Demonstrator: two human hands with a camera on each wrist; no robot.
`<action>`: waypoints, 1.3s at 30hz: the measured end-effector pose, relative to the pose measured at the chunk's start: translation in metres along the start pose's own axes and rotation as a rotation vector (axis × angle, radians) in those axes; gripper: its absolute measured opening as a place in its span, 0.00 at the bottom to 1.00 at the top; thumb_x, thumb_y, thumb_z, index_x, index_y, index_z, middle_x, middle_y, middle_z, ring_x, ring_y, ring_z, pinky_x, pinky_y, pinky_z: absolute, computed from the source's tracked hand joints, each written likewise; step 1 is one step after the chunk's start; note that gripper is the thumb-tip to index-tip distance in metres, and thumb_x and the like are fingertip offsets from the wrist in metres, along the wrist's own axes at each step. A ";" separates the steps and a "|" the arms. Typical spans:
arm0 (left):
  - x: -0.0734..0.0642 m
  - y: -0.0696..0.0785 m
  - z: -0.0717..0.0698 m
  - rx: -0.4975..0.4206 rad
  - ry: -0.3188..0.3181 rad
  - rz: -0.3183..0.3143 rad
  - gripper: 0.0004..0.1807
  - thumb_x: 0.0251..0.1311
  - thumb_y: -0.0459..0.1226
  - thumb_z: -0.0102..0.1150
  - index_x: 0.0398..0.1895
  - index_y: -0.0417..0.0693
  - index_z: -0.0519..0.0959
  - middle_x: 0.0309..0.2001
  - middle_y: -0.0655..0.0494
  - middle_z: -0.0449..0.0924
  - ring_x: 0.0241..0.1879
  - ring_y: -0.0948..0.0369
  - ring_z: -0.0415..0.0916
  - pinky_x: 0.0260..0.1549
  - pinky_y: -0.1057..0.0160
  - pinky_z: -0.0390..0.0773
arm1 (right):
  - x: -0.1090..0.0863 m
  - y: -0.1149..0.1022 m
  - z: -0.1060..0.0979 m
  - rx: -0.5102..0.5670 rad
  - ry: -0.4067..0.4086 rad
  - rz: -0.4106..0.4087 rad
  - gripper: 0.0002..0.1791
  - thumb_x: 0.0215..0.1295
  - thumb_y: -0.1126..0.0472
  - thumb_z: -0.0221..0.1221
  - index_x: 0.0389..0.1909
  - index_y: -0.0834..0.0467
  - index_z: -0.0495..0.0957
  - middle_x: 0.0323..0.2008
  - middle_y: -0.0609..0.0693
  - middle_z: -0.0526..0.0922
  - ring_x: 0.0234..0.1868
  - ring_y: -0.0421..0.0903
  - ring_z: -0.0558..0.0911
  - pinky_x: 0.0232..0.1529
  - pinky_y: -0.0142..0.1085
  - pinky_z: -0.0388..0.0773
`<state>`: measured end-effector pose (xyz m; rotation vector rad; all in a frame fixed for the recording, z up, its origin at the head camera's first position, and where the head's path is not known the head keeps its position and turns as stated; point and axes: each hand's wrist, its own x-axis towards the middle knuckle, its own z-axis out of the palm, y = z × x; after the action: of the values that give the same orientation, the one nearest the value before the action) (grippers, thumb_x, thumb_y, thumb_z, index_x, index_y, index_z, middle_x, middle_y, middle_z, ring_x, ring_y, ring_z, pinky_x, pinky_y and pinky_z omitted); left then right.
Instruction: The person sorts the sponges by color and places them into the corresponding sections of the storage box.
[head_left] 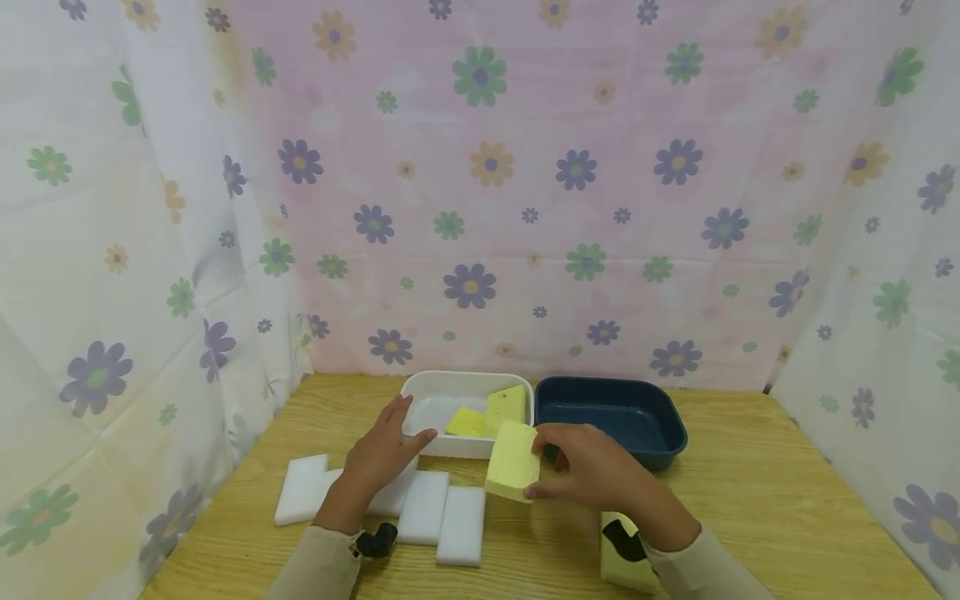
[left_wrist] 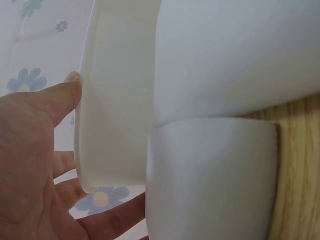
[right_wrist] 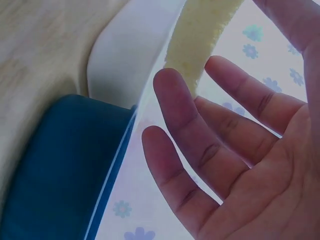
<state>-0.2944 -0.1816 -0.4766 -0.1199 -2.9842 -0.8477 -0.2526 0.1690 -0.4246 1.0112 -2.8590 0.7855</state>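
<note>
My right hand (head_left: 596,471) pinches a thick yellow sponge (head_left: 513,458) between thumb and fingers, in front of the white tub (head_left: 457,447). In the right wrist view that sponge (right_wrist: 197,37) shows at the top, with several fingers spread clear of it. Inside the tub lie a bright yellow sponge (head_left: 467,422) and a paler yellow sponge (head_left: 507,407). My left hand (head_left: 378,450) is at the tub's left front corner, its thumb and fingers extended. The left wrist view shows the thumb touching the tub's rim (left_wrist: 82,125).
A dark blue tub (head_left: 611,417) stands right of the white one. Several white foam sponges (head_left: 461,525) lie at the front left, partly under my left arm. Another yellow sponge (head_left: 626,575) lies beneath my right wrist. A flowered curtain (head_left: 517,208) encloses the wooden table (head_left: 757,492).
</note>
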 end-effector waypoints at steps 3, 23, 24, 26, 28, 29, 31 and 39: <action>0.000 0.000 0.000 -0.010 0.000 -0.001 0.49 0.70 0.66 0.53 0.85 0.55 0.48 0.85 0.46 0.43 0.73 0.35 0.64 0.59 0.26 0.67 | 0.007 0.000 -0.002 0.013 0.009 -0.005 0.30 0.54 0.28 0.69 0.49 0.42 0.79 0.38 0.33 0.82 0.32 0.31 0.80 0.35 0.32 0.79; 0.001 -0.002 0.001 0.009 0.013 0.008 0.48 0.70 0.64 0.54 0.85 0.55 0.50 0.85 0.49 0.44 0.72 0.37 0.66 0.58 0.28 0.70 | 0.048 -0.005 0.000 0.221 0.004 0.064 0.27 0.61 0.39 0.71 0.54 0.49 0.77 0.44 0.48 0.83 0.35 0.41 0.85 0.35 0.37 0.81; 0.000 -0.003 0.001 0.008 0.013 0.009 0.48 0.70 0.64 0.54 0.85 0.55 0.50 0.85 0.49 0.44 0.72 0.37 0.67 0.57 0.28 0.70 | 0.051 -0.005 0.001 0.222 0.012 0.064 0.27 0.61 0.39 0.71 0.54 0.49 0.77 0.45 0.49 0.82 0.36 0.42 0.85 0.35 0.37 0.81; 0.000 -0.003 0.001 0.008 0.013 0.011 0.48 0.70 0.65 0.53 0.85 0.55 0.50 0.85 0.48 0.44 0.71 0.37 0.67 0.56 0.28 0.71 | 0.056 -0.004 0.003 0.225 0.020 0.070 0.27 0.61 0.39 0.71 0.54 0.49 0.77 0.48 0.50 0.82 0.37 0.42 0.86 0.35 0.38 0.81; 0.000 -0.004 0.002 0.007 0.011 0.012 0.48 0.70 0.65 0.53 0.85 0.55 0.50 0.85 0.49 0.44 0.71 0.37 0.68 0.55 0.29 0.72 | 0.062 -0.003 0.006 0.232 0.027 0.080 0.27 0.61 0.39 0.72 0.53 0.48 0.77 0.47 0.52 0.83 0.37 0.43 0.86 0.35 0.38 0.81; 0.000 -0.004 0.002 0.010 0.011 0.016 0.49 0.70 0.65 0.53 0.85 0.54 0.50 0.85 0.48 0.44 0.70 0.37 0.68 0.54 0.29 0.73 | 0.065 -0.003 0.007 0.236 0.031 0.088 0.27 0.60 0.39 0.72 0.53 0.48 0.77 0.48 0.52 0.83 0.37 0.42 0.86 0.35 0.38 0.81; 0.000 -0.004 0.002 0.012 0.010 0.014 0.49 0.70 0.65 0.53 0.85 0.54 0.50 0.85 0.48 0.44 0.71 0.37 0.68 0.55 0.29 0.73 | 0.070 -0.003 0.010 0.242 0.043 0.105 0.27 0.60 0.38 0.72 0.53 0.47 0.77 0.49 0.51 0.84 0.37 0.41 0.87 0.36 0.39 0.82; -0.001 -0.002 0.000 0.006 0.007 0.007 0.50 0.69 0.66 0.53 0.85 0.53 0.50 0.85 0.48 0.44 0.71 0.36 0.68 0.56 0.27 0.71 | 0.088 -0.001 0.026 0.279 0.121 0.152 0.30 0.61 0.38 0.71 0.58 0.49 0.76 0.69 0.54 0.75 0.44 0.44 0.89 0.41 0.39 0.85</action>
<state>-0.2941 -0.1836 -0.4778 -0.1273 -2.9781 -0.8365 -0.3178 0.1045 -0.4317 0.7389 -2.8001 1.2399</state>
